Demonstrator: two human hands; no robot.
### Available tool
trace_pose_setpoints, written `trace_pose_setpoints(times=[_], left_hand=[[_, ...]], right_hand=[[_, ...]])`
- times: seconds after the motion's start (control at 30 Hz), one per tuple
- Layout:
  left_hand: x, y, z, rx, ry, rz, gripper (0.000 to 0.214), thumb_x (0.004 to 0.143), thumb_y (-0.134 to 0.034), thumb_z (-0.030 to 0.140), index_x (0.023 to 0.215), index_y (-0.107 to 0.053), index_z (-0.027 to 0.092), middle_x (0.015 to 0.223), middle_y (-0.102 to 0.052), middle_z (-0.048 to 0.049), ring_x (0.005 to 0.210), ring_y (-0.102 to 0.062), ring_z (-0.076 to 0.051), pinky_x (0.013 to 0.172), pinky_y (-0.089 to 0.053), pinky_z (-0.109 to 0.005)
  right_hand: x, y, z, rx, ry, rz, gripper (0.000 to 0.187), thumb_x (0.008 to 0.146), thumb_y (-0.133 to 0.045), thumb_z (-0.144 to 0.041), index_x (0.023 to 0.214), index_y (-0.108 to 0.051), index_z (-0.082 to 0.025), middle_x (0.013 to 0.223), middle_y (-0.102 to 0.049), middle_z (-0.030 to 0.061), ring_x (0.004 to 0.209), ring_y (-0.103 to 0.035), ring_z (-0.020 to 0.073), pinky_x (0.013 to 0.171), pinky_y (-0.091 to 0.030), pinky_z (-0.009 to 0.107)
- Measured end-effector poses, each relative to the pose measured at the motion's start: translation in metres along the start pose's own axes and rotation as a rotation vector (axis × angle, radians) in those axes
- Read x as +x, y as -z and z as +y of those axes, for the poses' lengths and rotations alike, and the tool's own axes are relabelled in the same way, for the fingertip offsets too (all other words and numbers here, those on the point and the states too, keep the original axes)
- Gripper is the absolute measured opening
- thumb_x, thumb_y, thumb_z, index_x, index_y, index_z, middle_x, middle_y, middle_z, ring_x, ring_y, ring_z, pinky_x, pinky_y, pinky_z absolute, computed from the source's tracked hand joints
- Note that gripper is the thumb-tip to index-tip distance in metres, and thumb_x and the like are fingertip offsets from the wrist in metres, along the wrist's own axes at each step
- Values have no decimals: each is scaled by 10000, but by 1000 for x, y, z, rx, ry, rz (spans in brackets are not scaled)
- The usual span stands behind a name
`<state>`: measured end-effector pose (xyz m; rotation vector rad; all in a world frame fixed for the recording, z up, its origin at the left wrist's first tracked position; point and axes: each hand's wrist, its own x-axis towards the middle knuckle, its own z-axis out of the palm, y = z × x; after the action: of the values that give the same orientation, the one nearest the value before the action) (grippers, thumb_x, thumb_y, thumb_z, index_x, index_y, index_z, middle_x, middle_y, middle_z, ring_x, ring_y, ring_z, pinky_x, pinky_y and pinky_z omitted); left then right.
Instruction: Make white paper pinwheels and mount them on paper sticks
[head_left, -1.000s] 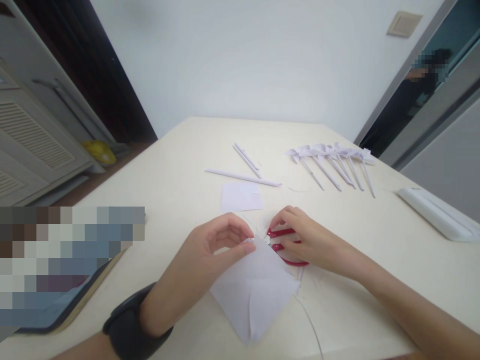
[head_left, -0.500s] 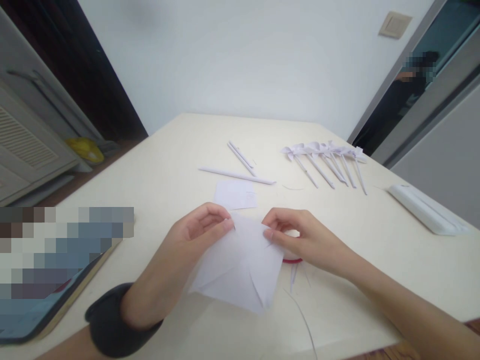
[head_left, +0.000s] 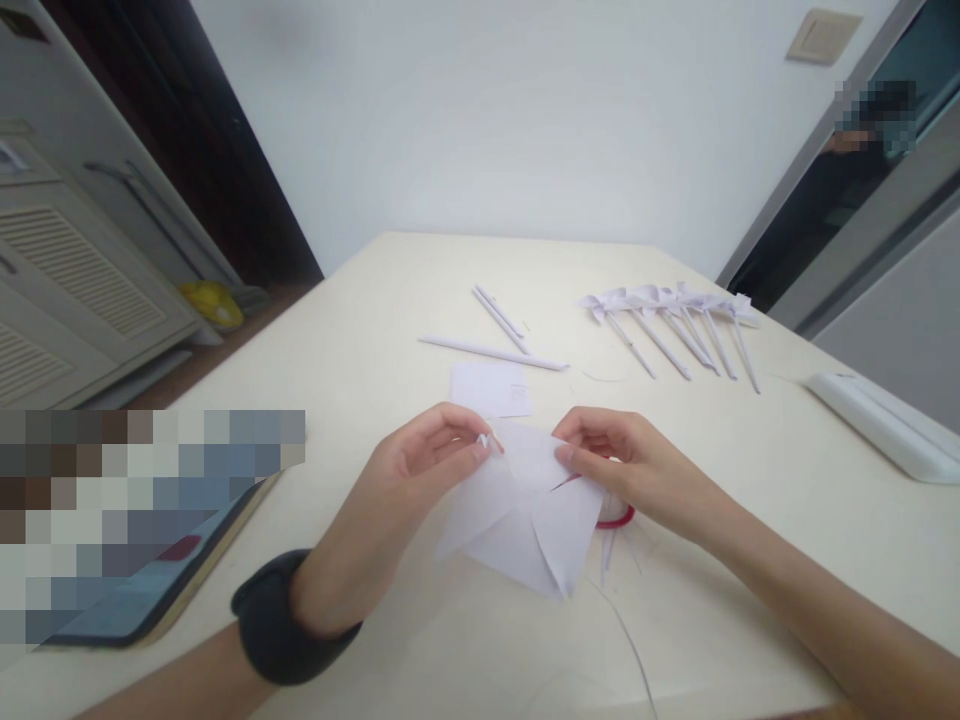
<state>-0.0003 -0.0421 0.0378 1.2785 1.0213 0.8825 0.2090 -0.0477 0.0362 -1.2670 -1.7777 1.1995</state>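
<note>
A white square of paper [head_left: 517, 530], slit from its corners toward the middle, is held up between both hands above the table. My left hand [head_left: 435, 460] pinches its upper left corner, where the paper bends up at the fingertips. Thumb and fingers of my right hand [head_left: 607, 450] are closed on the upper right edge, beside an open slit. Partly hidden behind the right hand lies a red-rimmed round object [head_left: 616, 517]. Just beyond the hands is a flat white paper piece [head_left: 491, 388].
Rolled paper sticks [head_left: 495, 352] lie mid-table. Several paper pinwheels [head_left: 667, 310] rest at the back right, and a white packet [head_left: 885, 425] at the right edge. A tablet [head_left: 142, 590] is at the left. Near the front lies a thin wire [head_left: 634, 640]. A person [head_left: 855, 170] shows in the doorway.
The paper's upper left corner has bent up in my left fingers, and the slit by my right hand has opened. The whole view has shifted, so things appear farther right.
</note>
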Motion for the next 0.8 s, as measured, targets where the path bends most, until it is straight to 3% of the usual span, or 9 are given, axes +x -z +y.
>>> trace_pose_setpoints(times=[0.27, 0.43, 0.6, 0.7, 0.8], left_hand=[[0, -1, 1, 30, 28, 23, 137, 817, -572, 332, 762, -555, 208, 726, -567, 29, 647, -503, -120, 566, -389, -205], [0, 1, -2, -23, -5, 5, 190, 855, -510, 345, 759, -580, 197, 749, -567, 10, 712, -517, -136, 626, -414, -221], [1, -1, -3, -64, 84, -114, 129, 837, -544, 324, 801, -552, 201, 750, -556, 19, 682, -522, -132, 597, -416, -228], [1, -7, -3, -93, 123, -203, 112, 802, -599, 275, 859, -544, 195, 808, -600, -3, 772, -572, -166, 708, -446, -284], [1, -9, -3, -100, 153, -271, 235, 772, -634, 239, 984, -549, 184, 920, -642, -53, 877, -599, -212, 831, -441, -372]], right_hand=[[-1, -1, -2, 25, -26, -5, 126, 833, -526, -255, 747, -561, -171, 684, -556, -9, 624, -494, 106, 574, -379, 225], [-1, -1, 2, 125, -51, -43, 146, 855, -518, -284, 778, -549, -164, 680, -538, -4, 601, -471, 92, 517, -335, 207], [-1, 0, 2, 146, -18, -24, 136, 872, -505, -260, 778, -544, -170, 680, -531, -20, 589, -461, 72, 509, -328, 193], [-2, 0, 0, 120, 35, 1, 114, 870, -508, -224, 779, -552, -170, 712, -554, -19, 630, -494, 77, 555, -361, 199], [-3, -1, -3, 110, 57, 4, 108, 871, -502, -207, 783, -556, -173, 714, -563, -22, 638, -504, 78, 568, -369, 202]])
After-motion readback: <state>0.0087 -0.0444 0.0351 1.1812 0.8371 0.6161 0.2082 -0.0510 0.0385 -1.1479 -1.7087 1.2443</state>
